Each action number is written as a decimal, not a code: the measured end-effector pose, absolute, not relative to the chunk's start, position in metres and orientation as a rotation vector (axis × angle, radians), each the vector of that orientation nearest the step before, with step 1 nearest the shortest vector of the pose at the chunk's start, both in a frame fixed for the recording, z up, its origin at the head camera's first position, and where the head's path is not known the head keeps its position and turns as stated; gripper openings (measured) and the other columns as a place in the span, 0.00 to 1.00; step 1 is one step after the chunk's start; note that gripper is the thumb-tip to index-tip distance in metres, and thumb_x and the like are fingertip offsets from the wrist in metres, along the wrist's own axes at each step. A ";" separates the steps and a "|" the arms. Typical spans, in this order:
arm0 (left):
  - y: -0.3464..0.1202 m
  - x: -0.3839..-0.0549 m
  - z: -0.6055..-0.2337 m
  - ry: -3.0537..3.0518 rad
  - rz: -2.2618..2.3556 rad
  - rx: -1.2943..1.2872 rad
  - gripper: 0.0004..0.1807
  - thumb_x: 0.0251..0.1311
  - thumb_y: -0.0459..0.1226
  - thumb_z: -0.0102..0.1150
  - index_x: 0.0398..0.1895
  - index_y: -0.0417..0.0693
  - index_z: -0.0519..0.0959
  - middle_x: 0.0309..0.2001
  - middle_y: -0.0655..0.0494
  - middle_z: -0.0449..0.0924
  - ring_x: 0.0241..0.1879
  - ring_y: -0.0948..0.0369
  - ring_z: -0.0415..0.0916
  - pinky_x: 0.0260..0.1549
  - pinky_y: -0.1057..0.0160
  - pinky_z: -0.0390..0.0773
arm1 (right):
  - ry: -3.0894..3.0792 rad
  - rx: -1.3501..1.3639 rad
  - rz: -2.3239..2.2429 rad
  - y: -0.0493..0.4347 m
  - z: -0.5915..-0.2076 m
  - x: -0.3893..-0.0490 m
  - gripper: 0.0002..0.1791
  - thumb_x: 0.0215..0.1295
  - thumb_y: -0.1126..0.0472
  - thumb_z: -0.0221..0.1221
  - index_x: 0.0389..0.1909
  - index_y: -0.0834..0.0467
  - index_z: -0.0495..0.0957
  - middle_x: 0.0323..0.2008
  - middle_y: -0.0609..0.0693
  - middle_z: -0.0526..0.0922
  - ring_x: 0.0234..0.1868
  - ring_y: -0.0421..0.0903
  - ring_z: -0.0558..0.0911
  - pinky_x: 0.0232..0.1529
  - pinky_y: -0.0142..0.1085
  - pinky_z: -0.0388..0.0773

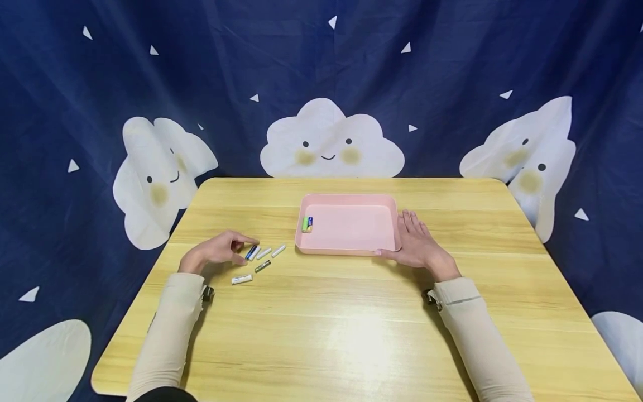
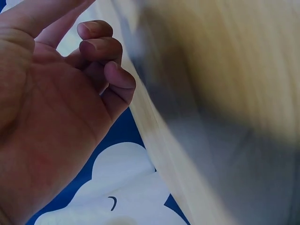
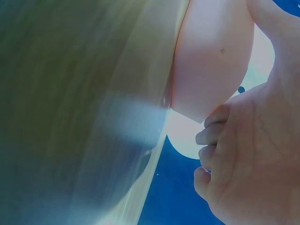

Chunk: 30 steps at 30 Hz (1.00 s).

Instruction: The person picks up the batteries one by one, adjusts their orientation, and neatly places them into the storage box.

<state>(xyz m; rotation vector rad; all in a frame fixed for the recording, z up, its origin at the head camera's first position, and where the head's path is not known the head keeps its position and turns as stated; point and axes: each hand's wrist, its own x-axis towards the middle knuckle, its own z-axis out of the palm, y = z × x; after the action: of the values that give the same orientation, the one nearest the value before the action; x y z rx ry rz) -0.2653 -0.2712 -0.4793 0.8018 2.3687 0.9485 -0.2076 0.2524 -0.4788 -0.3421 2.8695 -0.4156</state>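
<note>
seemingly picking up: left hand point(image 1: 221, 248) straddles a blue battery point(image 1: 251, 252), pinch unclear; right hand point(image 1: 417, 243) spread against tray point(image 1: 351, 226); next likely needs lifting

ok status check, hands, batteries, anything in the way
Left hand at blue battery, grip unclear. Right hand against tray side. Two batteries inside tray, others on table. No obstruction seen.

No readable lettering
Marks on the white battery point(image 1: 241, 279) and dark green battery point(image 1: 263, 266), left of the pink tray point(image 1: 351, 226), are too small to read.
</note>
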 end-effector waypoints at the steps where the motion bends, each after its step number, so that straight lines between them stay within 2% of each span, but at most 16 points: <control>1: -0.272 -0.265 -0.480 2.373 0.950 0.803 0.31 0.55 0.25 0.72 0.64 0.27 0.76 0.25 0.39 0.62 0.26 0.62 0.56 0.28 0.67 0.58 | 2.870 -0.343 -0.421 0.252 -0.479 -0.208 0.72 0.62 0.21 0.53 0.80 0.73 0.34 0.82 0.71 0.32 0.83 0.69 0.34 0.81 0.64 0.37; 12: -0.279 -0.265 -0.489 2.472 0.929 0.669 0.30 0.54 0.32 0.76 0.62 0.36 0.81 0.26 0.48 0.65 0.27 0.62 0.59 0.29 0.68 0.60 | 2.867 -0.329 -0.425 0.251 -0.477 -0.207 0.72 0.62 0.21 0.53 0.80 0.73 0.34 0.82 0.71 0.31 0.83 0.69 0.34 0.82 0.63 0.37; 18: -0.281 -0.264 -0.491 2.514 0.916 0.633 0.30 0.55 0.34 0.76 0.63 0.36 0.80 0.27 0.51 0.69 0.28 0.62 0.62 0.31 0.68 0.64 | 2.867 -0.324 -0.414 0.251 -0.477 -0.207 0.72 0.61 0.20 0.53 0.80 0.73 0.34 0.82 0.71 0.31 0.83 0.68 0.33 0.82 0.63 0.36; 24: -0.281 -0.264 -0.491 2.559 0.891 0.627 0.29 0.57 0.37 0.76 0.62 0.36 0.80 0.27 0.56 0.68 0.28 0.61 0.64 0.35 0.65 0.67 | 2.880 -0.336 -0.413 0.250 -0.477 -0.206 0.72 0.62 0.21 0.54 0.80 0.74 0.34 0.82 0.71 0.32 0.83 0.69 0.34 0.82 0.63 0.37; 30: -0.279 -0.264 -0.491 2.618 0.856 0.591 0.27 0.57 0.37 0.76 0.60 0.38 0.82 0.25 0.57 0.67 0.26 0.63 0.63 0.40 0.62 0.68 | 2.885 -0.346 -0.420 0.251 -0.477 -0.206 0.71 0.62 0.22 0.54 0.80 0.75 0.35 0.82 0.72 0.32 0.83 0.70 0.35 0.82 0.63 0.36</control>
<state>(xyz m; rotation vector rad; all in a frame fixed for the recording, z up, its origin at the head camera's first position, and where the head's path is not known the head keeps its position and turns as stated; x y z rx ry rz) -0.2643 -0.2788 -0.4908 0.5914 2.6177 0.8560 -0.2061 0.2505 -0.4770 -0.3464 2.8854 -0.4198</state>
